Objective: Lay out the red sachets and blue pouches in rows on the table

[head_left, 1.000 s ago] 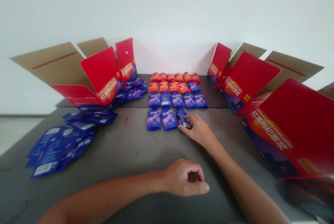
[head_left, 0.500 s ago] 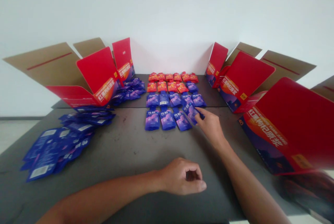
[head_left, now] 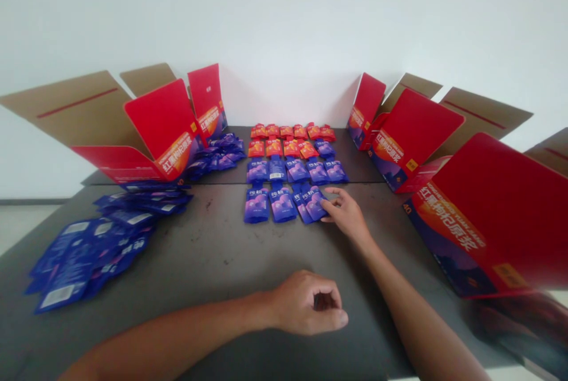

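**Nearer hand:** right hand (head_left: 347, 218), open, fingers (head_left: 332, 200) spread and flat, fingertips touching the pouch's edge, no closed grip.
**Farther hand:** left hand (head_left: 308, 304), curled into a loose fist on the dark metal table (head_left: 213, 251), nothing visible inside.
**Thing at the fingertips:** blue spouted pouch (head_left: 316, 203), at the right end of the front row, overlapping a second blue pouch (head_left: 302, 208).
**Direction:** 9 o'clock from the right hand, 12 o'clock from the left hand and well apart from it.
**Long axis:** tilted, spout end toward 11 o'clock, base toward 5 o'clock.
**Around:** rows of blue pouches (head_left: 297, 171) and red pouches (head_left: 288, 132) at 12 o'clock; loose heap of blue pouches (head_left: 80, 262) at 9 o'clock; open red cartons (head_left: 162, 118) at 10 and 2 o'clock.
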`<state>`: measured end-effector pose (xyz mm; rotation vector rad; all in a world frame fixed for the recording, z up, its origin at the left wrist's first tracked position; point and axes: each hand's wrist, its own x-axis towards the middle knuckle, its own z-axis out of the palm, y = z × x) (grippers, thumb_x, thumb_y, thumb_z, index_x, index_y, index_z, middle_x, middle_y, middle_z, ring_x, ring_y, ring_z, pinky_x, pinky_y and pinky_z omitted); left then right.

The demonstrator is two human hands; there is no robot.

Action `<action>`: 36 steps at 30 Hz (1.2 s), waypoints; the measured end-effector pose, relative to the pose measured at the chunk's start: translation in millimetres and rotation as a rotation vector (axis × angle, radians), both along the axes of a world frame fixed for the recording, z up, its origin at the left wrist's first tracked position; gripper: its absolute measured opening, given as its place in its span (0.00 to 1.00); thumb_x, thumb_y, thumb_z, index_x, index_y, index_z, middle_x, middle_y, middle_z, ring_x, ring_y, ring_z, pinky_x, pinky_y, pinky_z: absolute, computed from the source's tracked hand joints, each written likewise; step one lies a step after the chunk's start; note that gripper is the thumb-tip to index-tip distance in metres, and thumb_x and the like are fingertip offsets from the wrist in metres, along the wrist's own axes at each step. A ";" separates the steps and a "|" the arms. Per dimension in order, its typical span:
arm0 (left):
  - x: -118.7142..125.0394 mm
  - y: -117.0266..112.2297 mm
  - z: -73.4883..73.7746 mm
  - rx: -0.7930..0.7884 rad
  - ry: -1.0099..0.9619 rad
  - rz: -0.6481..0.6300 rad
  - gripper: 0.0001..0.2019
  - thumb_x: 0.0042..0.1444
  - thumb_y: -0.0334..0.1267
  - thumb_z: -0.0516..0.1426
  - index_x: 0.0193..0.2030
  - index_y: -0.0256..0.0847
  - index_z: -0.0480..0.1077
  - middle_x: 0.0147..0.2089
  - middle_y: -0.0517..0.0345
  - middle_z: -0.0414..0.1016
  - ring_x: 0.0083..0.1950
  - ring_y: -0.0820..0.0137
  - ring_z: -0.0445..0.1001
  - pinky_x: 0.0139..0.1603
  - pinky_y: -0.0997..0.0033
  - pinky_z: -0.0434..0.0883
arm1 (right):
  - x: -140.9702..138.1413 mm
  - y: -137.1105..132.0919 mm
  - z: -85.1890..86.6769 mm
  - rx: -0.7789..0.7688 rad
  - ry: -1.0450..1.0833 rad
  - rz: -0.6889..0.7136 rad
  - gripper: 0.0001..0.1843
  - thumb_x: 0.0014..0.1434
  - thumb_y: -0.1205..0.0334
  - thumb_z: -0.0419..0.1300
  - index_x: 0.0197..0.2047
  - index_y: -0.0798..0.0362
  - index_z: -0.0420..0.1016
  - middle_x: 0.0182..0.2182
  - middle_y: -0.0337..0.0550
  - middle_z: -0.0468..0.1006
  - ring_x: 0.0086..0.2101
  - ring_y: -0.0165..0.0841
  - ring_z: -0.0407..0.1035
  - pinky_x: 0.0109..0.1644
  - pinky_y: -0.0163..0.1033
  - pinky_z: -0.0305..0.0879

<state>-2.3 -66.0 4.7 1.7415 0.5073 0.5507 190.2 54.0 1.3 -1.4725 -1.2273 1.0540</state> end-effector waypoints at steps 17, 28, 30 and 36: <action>-0.3 -1.0 1.4 0.008 0.001 -0.004 0.14 0.59 0.47 0.62 0.34 0.36 0.75 0.29 0.60 0.74 0.29 0.77 0.71 0.31 0.80 0.64 | 3.0 -1.3 12.3 0.151 -0.738 0.136 0.20 0.66 0.51 0.60 0.56 0.50 0.80 0.29 0.39 0.80 0.31 0.37 0.75 0.38 0.38 0.63; -1.0 0.1 2.3 0.016 0.015 -0.013 0.14 0.60 0.47 0.61 0.35 0.36 0.75 0.29 0.60 0.74 0.29 0.76 0.71 0.31 0.79 0.64 | 1.9 -3.3 18.8 0.221 -0.862 0.171 0.16 0.68 0.51 0.58 0.52 0.48 0.80 0.34 0.40 0.82 0.34 0.36 0.74 0.40 0.38 0.63; -0.8 0.3 2.3 0.012 0.018 -0.018 0.14 0.60 0.48 0.61 0.34 0.36 0.75 0.29 0.59 0.74 0.29 0.76 0.71 0.31 0.78 0.64 | 3.4 -3.2 18.5 0.240 -0.842 0.160 0.16 0.69 0.50 0.57 0.51 0.47 0.81 0.36 0.41 0.83 0.34 0.35 0.74 0.41 0.38 0.64; -0.5 -0.3 1.8 0.014 0.025 -0.017 0.14 0.59 0.48 0.61 0.34 0.36 0.74 0.28 0.59 0.74 0.29 0.76 0.70 0.31 0.78 0.64 | 5.8 -1.7 14.4 0.216 -0.743 0.120 0.23 0.70 0.40 0.56 0.51 0.49 0.82 0.38 0.44 0.84 0.36 0.36 0.75 0.43 0.39 0.66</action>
